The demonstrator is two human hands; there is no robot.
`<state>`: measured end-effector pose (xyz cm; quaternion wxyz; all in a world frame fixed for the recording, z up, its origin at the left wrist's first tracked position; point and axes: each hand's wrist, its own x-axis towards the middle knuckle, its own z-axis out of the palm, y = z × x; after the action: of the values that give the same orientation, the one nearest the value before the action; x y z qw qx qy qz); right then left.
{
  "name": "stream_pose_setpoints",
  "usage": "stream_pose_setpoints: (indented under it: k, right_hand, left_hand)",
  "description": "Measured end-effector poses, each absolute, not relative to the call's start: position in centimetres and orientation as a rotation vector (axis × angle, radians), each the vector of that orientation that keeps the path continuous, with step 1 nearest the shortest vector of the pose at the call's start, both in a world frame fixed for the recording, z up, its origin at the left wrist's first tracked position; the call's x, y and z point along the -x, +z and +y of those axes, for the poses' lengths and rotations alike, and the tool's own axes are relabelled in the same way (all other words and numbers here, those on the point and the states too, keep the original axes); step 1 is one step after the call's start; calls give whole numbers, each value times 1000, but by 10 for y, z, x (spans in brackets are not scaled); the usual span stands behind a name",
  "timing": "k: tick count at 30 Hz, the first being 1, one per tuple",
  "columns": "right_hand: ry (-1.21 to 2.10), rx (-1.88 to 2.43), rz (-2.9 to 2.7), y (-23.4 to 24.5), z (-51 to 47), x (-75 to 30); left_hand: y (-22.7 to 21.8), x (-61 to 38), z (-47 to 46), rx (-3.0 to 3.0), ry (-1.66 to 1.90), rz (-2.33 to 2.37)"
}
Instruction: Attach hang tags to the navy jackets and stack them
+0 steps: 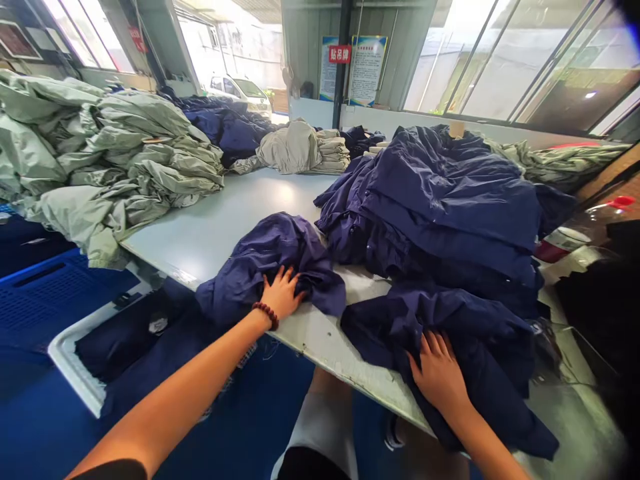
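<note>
My left hand (283, 293), with a dark red bead bracelet at the wrist, lies with spread fingers on a crumpled navy garment (255, 250) at the table's front edge. To the right, my right hand (439, 370) rests on another navy garment (480, 333), its fingers stretched over the cloth and the thumb apart. That garment spreads across the front right of the table and hangs partly over the edge. Right behind it rises a tall stack of navy garments (450, 193). Folds of cloth hide parts of both garments.
The pale table (200, 233) has a worn front edge. A large heap of grey-green garments (115, 147) covers its left side. Beige garments (295, 147) lie at the back. A blue crate (45, 293) and a white metal frame (75, 360) stand low left; a cup (563, 243) sits far right.
</note>
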<state>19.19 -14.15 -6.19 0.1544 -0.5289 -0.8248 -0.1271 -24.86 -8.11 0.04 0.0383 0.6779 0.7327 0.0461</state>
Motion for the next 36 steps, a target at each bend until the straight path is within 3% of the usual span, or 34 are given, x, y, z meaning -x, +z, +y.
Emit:
stream_pose_setpoints:
  k: [5, 9, 12, 16, 19, 24, 29, 36]
  right_hand:
    - [-365, 1456, -2314, -68, -135, -190]
    - [-307, 1502, -2312, -58, -133, -188]
    - [-153, 1477, -2290, -49, -128, -188]
    - [146, 1309, -2299, -32, -126, -196]
    - [240, 1246, -2342, -19, -136, -203]
    - [305, 1276, -2274, 1, -176, -222]
    - [349, 1488, -1740, 18, -230, -245]
    - [141, 1607, -1727, 0, -278, -221]
  left_hand:
    - [38, 324, 0, -1790, 174, 2513]
    - [43, 304, 23, -1833, 368, 2621]
    - [23, 234, -2, -2321, 695, 2168]
    - [2, 128, -65, -2686, 629, 1184]
    - [3, 73, -94, -2618, 612, 973]
    - [22, 36, -93, -2653, 484, 904]
    - [46, 26, -102, -2720, 431, 810]
    - [80, -10, -126, -2429, 612, 1101]
